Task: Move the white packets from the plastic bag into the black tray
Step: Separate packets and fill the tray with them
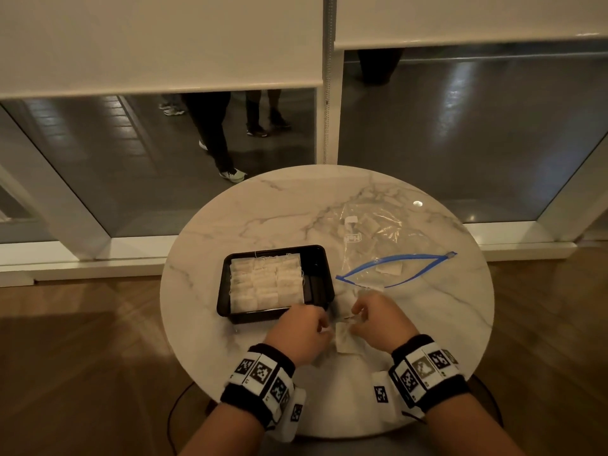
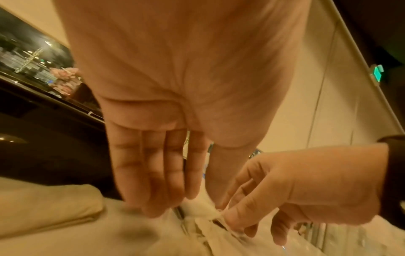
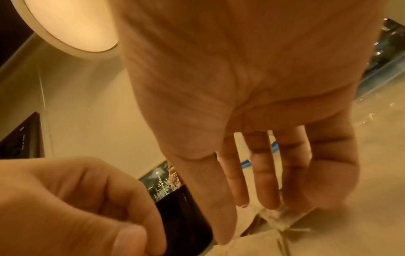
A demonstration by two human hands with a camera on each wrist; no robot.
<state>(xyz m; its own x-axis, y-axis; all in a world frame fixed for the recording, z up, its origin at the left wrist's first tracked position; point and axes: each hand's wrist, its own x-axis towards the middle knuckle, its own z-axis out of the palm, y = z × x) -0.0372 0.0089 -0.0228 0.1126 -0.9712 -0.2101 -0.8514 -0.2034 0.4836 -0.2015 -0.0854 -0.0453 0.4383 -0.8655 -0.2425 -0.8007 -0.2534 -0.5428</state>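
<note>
White packets (image 1: 346, 337) lay under both hands on the round marble table (image 1: 230, 334), at the near edge of it. The left hand (image 1: 301, 330) and the right hand (image 1: 378, 319) stood close together over one packet, and the fingers of both pointed down to it. In the left wrist view the right hand's fingers (image 2: 235, 214) pinched a crumpled piece of the packet (image 2: 203, 210), thumb against fingertip. The left hand's fingers (image 2: 153, 199) were almost straight and their tips touched the same paper; if they also gripped it I could not tell, because the picture was blurred there. In the right wrist view the left hand (image 3: 76, 204) looked curled, with the thumb against the index finger.

Just beyond the left hand stood the black tray (image 1: 320, 268), nearly touching the knuckles. Inside it, rows of white packets (image 1: 266, 284) filled the left and middle part, and a dark strip on the right side was free. Beyond the right hand lay the clear plastic bag (image 1: 371, 232) with its blue zip edge (image 1: 401, 257) open toward the hands. One packet (image 1: 390, 268) showed in the mouth of the bag, and some more were seen dimly deeper inside.
</note>
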